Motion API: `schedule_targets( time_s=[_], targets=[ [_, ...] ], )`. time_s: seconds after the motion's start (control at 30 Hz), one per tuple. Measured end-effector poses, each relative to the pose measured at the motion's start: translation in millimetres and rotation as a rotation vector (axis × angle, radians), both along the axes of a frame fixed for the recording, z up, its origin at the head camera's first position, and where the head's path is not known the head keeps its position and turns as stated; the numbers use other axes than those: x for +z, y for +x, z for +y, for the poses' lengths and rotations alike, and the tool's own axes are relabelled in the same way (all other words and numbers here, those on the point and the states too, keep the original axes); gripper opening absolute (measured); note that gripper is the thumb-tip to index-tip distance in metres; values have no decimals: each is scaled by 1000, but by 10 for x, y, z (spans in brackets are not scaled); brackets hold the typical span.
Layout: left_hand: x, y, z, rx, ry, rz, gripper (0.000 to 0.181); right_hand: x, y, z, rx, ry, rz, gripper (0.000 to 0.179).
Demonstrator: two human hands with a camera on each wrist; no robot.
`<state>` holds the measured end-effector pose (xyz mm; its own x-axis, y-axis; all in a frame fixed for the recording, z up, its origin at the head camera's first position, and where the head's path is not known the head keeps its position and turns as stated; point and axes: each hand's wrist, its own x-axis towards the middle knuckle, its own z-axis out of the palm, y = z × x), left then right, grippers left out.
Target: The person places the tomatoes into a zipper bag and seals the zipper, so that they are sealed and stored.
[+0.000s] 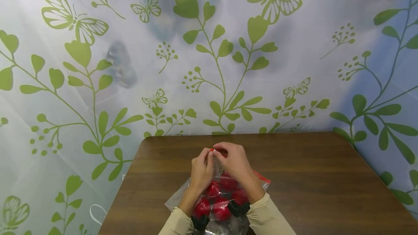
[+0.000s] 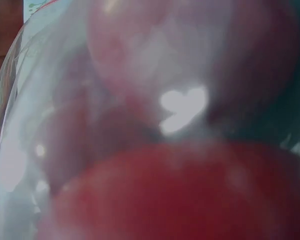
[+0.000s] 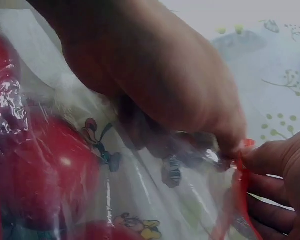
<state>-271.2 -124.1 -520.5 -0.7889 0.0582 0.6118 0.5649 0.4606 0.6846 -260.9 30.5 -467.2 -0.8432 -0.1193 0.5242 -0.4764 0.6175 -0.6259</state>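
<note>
A clear plastic zip bag [image 1: 177, 193] lies on the near side of the table with several glossy red balls [image 1: 222, 209] inside. My left hand [image 1: 201, 171] pinches the bag's far edge between thumb and fingers. Right beside it, my right hand [image 1: 236, 161] pinches the same edge, fingertips meeting the left's at a red zip strip [image 1: 212, 150]. From the right wrist, both hands show at the red zip strip [image 3: 242, 195], and cartoon figures [image 3: 132, 225] appear on the plastic. Red balls [image 2: 190, 195] behind plastic fill the left wrist view, hiding that hand.
The brown wooden table [image 1: 313, 177] extends to both sides of the bag. Behind it hangs a pale cloth [image 1: 183, 57] printed with green leaves and butterflies. A white loop [image 1: 92, 211] shows beyond the table's left edge. Black wrist cameras [image 1: 238, 209] sit over the bag.
</note>
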Motion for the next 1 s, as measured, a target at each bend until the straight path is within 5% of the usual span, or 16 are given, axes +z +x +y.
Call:
schedule_targets(
  time_s=[0.47, 1.0],
  targets=[
    [27, 119, -1, -49, 72, -84, 22, 3, 95, 1, -20, 86, -34, 7],
    [47, 238, 27, -33, 108, -71, 20, 21, 192, 2, -29, 142, -39, 5]
  ],
)
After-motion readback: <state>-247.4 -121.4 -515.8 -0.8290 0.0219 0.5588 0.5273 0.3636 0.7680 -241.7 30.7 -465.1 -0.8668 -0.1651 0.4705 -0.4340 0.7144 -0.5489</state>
